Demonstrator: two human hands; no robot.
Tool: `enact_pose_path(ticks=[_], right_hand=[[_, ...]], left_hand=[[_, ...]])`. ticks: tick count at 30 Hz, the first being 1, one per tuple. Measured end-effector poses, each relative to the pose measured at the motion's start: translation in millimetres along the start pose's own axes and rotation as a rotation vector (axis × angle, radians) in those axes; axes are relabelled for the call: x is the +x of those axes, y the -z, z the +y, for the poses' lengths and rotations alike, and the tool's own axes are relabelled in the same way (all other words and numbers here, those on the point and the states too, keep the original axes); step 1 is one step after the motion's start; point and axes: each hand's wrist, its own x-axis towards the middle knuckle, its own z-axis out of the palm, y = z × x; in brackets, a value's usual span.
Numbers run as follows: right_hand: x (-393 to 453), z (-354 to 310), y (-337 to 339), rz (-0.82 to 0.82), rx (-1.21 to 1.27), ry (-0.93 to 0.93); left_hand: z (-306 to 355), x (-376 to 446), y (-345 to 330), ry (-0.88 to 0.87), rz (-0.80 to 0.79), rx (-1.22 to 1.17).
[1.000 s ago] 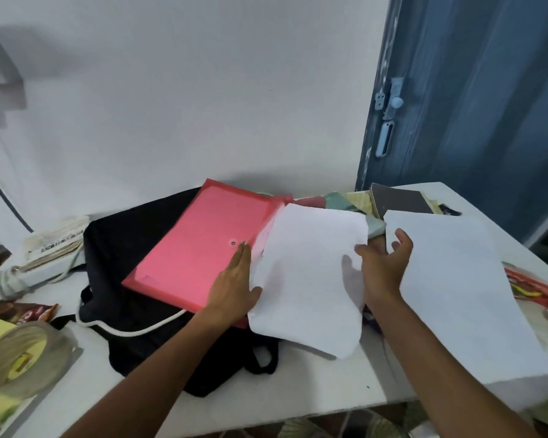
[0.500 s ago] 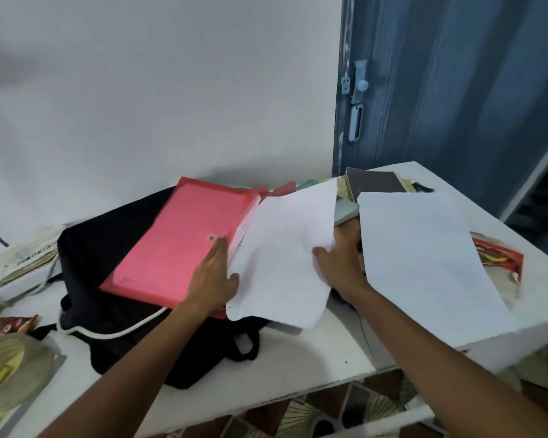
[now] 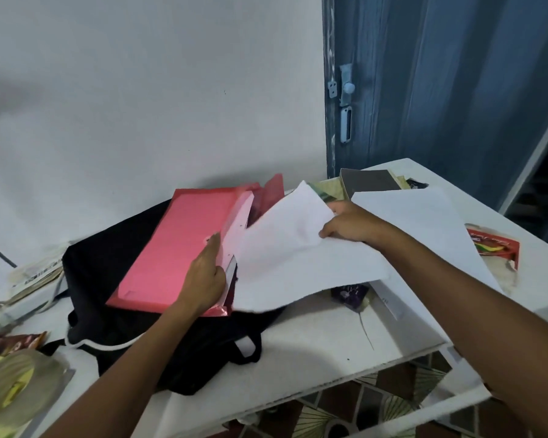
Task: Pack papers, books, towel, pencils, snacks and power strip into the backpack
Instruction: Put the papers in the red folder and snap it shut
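Right hand (image 3: 348,226) around white paper (image 3: 298,257)

No legible text. Print on the snack packet (image 3: 492,246) at 3 o'clock and the purple wrapper (image 3: 350,294) is too blurred to read.
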Motion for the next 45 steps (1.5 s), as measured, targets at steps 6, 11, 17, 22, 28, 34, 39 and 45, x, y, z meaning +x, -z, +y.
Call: enact_pose_path(ticks=[6,11,17,22,28,34,39,45], right_hand=[[9,-20,2,-0.049,-0.180,0.039],[18,-32,-1,0.038,-0.086,0.061],[29,-39,-30,0.227,0.093,0.058],[40,-32,-70,0.368,0.137,0.083],[50,-24,-116,0.202,0.129,0.084],[62,-24,-129,0.128,0.055,-0.097],[45,-42,-114,-0.275,0.255,-0.171],[43,-42,-111,-0.330,0.271,-0.230]], left_hand=[[6,-3,7,-0.068,-0.043,0.028],[5,-5,17,-0.089,-0.109,0.022],[7,-5,27,-0.086,-0.199,0.013],[7,-5,36,-0.079,-0.211,0.016],[12,-12,35,-0.123,-0.176,0.041],[14,-23,34,-0.170,-0.157,0.115],[16,-22,39,-0.149,-0.109,0.100],[12,-21,44,-0.129,-0.103,0.065]])
